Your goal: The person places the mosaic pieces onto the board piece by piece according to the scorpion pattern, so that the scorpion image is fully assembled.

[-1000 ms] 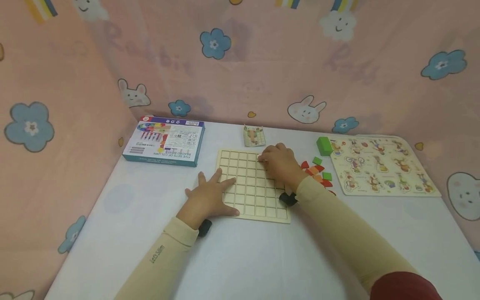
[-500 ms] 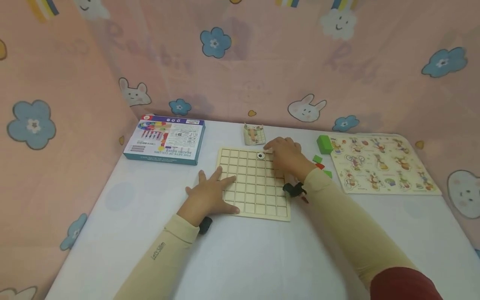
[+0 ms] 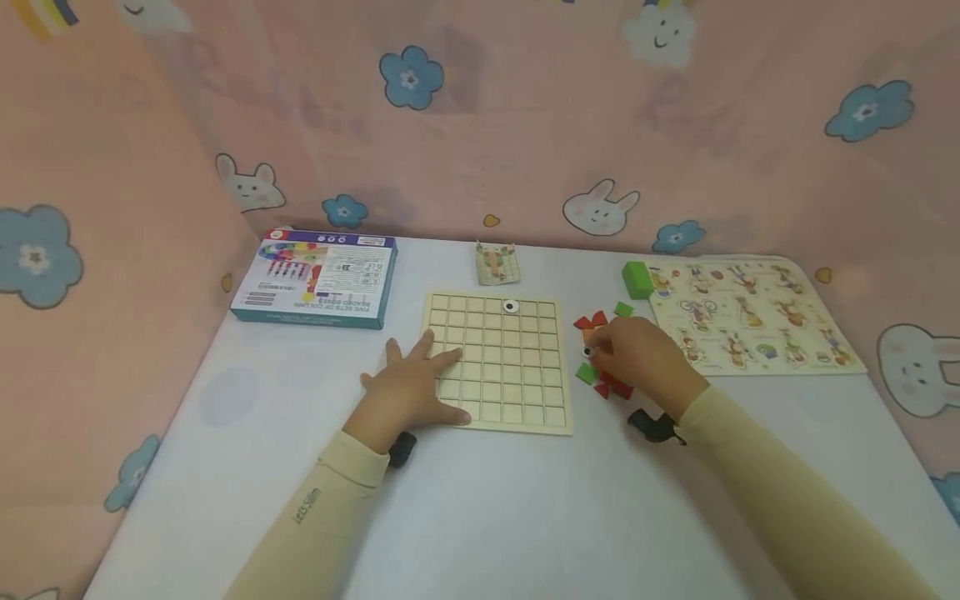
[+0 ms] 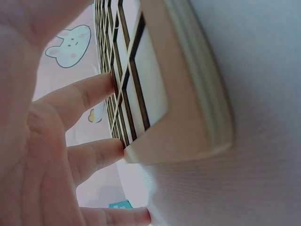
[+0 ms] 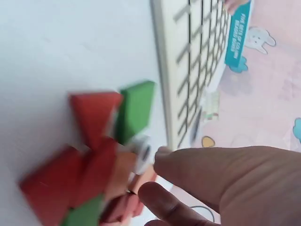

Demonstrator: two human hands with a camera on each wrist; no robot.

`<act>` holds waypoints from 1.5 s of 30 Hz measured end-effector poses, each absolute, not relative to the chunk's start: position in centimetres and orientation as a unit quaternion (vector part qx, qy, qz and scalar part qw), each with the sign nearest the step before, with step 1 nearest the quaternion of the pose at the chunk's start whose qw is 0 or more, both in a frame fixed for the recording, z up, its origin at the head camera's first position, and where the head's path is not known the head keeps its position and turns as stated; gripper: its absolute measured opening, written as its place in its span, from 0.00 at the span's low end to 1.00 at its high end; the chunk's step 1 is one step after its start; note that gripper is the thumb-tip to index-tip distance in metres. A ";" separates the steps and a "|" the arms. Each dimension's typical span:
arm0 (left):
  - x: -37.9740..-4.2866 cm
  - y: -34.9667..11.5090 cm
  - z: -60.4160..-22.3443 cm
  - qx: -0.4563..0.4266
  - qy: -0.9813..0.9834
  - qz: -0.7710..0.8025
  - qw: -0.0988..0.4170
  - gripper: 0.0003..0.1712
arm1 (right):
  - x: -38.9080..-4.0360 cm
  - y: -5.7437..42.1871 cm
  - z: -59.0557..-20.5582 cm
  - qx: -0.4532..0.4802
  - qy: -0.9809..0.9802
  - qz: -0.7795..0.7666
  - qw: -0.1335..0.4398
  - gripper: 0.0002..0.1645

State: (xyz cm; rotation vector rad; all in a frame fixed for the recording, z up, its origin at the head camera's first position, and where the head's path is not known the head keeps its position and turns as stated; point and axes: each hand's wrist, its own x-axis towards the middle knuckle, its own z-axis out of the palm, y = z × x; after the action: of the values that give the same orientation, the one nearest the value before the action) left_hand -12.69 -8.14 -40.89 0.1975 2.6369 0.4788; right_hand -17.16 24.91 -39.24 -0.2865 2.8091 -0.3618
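Observation:
A pale wooden grid board (image 3: 491,358) lies on the white table. My left hand (image 3: 405,383) rests with spread fingers on its left edge; in the left wrist view, fingertips (image 4: 106,84) touch the grid and the frame. A round white eye tile (image 3: 511,307) with a black pupil sits in the board's top row. To the right of the board, my right hand (image 3: 641,358) is over a pile of red, orange and green pieces (image 5: 94,169). Its thumb and finger, apart from each other, are right at a second eye tile (image 5: 142,153) in the pile. The hand hides part of the pile.
A teal-edged bead box (image 3: 315,279) lies at the back left. Behind the board stands a small creased picture card (image 3: 497,264). A green block (image 3: 637,280) sits beside an illustrated puzzle board (image 3: 750,317) at the back right.
My right hand has left the board's top row and moved right and nearer to the pile of pieces. The eye tile stays uncovered on the board. My left hand keeps its place.

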 end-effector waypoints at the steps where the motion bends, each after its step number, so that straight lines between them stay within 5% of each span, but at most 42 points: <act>1: -12.7 -8.2 -40.9 0.071 0.956 0.173 0.226 0.60 | -16.9 24.9 -39.5 -0.104 0.977 -0.123 0.141 0.15; 13: -12.7 -8.3 -41.5 0.074 0.956 0.181 0.218 0.60 | -16.3 23.0 -40.9 -0.069 0.991 -0.067 0.090 0.10; 30: -12.6 -8.2 -41.4 0.072 0.956 0.188 0.214 0.60 | -16.5 23.3 -40.9 0.016 0.978 -0.156 0.137 0.08; 45: -12.8 -8.4 -41.5 0.069 0.956 0.182 0.220 0.60 | -23.8 13.1 -39.7 -0.206 0.952 -0.214 0.079 0.07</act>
State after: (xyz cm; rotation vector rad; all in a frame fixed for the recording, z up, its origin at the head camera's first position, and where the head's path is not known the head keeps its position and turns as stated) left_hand -12.82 -8.45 -41.53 0.1909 2.6434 0.5021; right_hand -23.84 13.11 -39.74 -0.6159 2.8483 -0.6400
